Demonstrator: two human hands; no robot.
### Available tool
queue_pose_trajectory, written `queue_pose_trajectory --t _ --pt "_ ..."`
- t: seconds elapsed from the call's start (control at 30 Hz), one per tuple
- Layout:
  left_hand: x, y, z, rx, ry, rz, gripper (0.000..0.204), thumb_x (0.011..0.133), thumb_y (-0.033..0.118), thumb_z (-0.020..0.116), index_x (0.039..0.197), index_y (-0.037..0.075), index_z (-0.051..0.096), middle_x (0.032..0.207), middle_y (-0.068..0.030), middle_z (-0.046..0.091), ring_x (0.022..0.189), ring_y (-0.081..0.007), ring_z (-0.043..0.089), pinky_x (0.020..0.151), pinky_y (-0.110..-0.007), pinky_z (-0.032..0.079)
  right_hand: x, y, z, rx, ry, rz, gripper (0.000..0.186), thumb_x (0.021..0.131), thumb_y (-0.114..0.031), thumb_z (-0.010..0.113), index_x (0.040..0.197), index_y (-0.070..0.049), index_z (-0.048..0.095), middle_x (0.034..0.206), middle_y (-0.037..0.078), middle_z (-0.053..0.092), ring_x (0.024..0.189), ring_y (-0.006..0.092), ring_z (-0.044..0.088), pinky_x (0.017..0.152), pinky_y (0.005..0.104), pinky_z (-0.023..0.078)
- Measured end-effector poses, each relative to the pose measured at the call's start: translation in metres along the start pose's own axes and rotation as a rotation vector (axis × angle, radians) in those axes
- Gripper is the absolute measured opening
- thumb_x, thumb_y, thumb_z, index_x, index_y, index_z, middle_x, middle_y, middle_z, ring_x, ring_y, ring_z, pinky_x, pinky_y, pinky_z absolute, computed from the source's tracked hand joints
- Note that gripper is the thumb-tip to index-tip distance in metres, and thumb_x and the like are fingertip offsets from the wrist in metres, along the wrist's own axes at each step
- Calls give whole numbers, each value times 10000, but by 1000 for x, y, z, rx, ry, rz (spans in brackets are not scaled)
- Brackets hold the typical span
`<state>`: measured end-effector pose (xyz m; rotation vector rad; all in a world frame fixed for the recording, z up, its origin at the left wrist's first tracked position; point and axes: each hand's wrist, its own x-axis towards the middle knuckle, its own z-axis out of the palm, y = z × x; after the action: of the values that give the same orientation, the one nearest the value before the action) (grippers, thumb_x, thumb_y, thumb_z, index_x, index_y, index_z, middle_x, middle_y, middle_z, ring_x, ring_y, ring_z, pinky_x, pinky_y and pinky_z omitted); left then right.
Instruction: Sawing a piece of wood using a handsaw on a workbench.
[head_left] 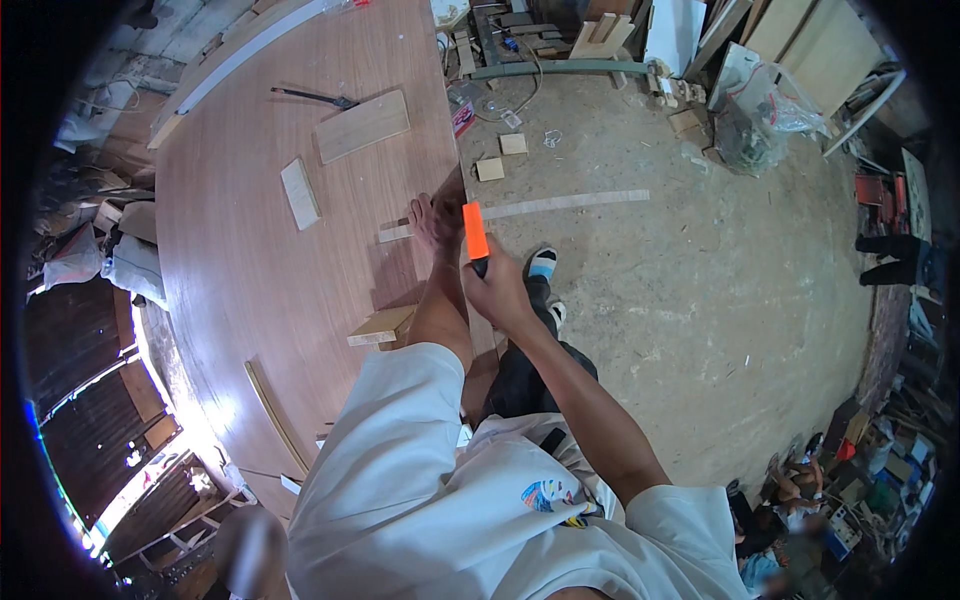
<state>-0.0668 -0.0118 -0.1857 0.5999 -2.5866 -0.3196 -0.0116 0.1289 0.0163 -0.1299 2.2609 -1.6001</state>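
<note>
My left hand (437, 224) presses its curled fingers onto a long, pale, thin wooden strip (565, 203), which crosses the wood-grain tabletop and extends past its right edge. Just right of it, my right hand (492, 285) is closed on the black grip of an orange tool (474, 230) held over the strip at the table's edge. The tool's working part is hidden or too small to make out. Below my left hand, a thicker wooden block (377, 328) lies on the tabletop, near my left forearm.
The table (250, 260) holds board offcuts (362, 127), a dark tool (310, 96) and a narrow strip (270, 410). On the concrete floor lie two blocks (489, 169); boards and a plastic bag (755, 130) stand behind. Other people (790, 500) are at the lower right.
</note>
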Motion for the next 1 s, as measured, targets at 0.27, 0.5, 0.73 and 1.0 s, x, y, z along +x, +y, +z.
queue_pose_trajectory --t 0.27,0.5,0.73,1.0 --pt "-5 -22 -15 24 28 -5 137 670 199 638 715 75 600 839 -115 514 862 -316 515 758 -430 406 -88 -58 -22 190 -24 -96 324 804 10 555 1125 32 513 755 205 578 728 272 638 673 355 481" --pt "2 5 -7 -31 88 18 132 671 178 624 705 56 589 841 -134 517 858 -329 515 780 -442 412 -7 16 5 62 28 -30 293 809 -3 554 1096 35 509 723 222 563 671 319 612 637 381 467" --pt "-4 -22 -12 -12 71 15 122 681 164 615 712 46 605 832 -143 527 865 -346 523 806 -452 416 -67 -36 4 150 -24 43 286 815 17 542 1098 26 509 740 190 593 692 274 631 654 347 482" --pt "-1 -8 -4 -65 147 9 151 669 184 646 685 73 545 804 -119 520 834 -330 523 772 -446 410 -74 -67 -13 176 -59 9 298 797 40 572 1088 39 505 871 211 610 759 270 607 724 326 475"
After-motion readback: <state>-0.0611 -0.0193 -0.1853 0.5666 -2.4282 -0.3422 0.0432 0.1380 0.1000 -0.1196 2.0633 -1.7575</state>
